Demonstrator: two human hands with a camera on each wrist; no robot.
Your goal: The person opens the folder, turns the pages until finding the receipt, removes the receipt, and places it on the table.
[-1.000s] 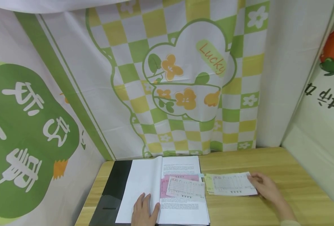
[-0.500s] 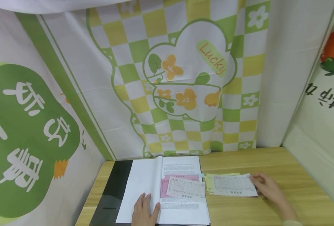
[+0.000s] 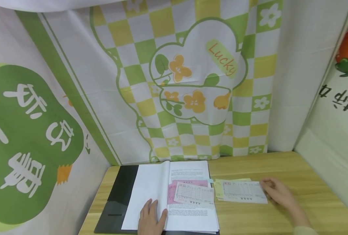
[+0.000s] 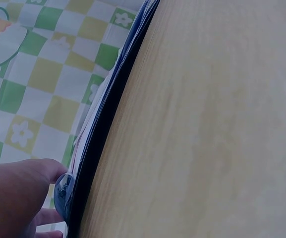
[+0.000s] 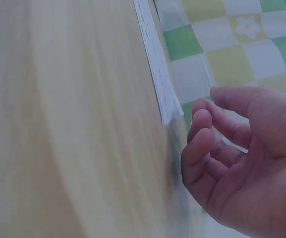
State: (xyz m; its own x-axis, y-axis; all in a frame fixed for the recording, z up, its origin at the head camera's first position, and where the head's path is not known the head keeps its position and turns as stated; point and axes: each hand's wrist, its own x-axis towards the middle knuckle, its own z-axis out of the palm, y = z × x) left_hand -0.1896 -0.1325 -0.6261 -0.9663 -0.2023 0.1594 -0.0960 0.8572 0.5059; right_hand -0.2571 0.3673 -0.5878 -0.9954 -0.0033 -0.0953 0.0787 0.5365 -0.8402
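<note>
In the head view my left hand [image 3: 151, 219] rests on the blank left page [image 3: 145, 189] of the stack of papers in a black folder [image 3: 115, 202]. In the left wrist view its thumb [image 4: 48, 169] is by the folder's edge. A white printed slip [image 3: 245, 192] lies on the table over yellow slips [image 3: 218, 190], right of the folder. My right hand [image 3: 277, 192] is at the slip's right end, fingers loosely curled. The right wrist view shows a small gap between the fingers [image 5: 197, 148] and the slip's end [image 5: 170, 106]; nothing is held.
On the folder's printed right page [image 3: 191, 220] lie pink slips [image 3: 188, 183] with another white slip [image 3: 194, 195] on top. A pale blue tab [image 3: 210, 181] sticks out at the page edge. A checked curtain [image 3: 197, 140] hangs behind the wooden table [image 3: 241, 218].
My right hand has let go of the white slip's right end, which now lies flatter on the table. My left hand stays in place. The head view has shifted slightly.
</note>
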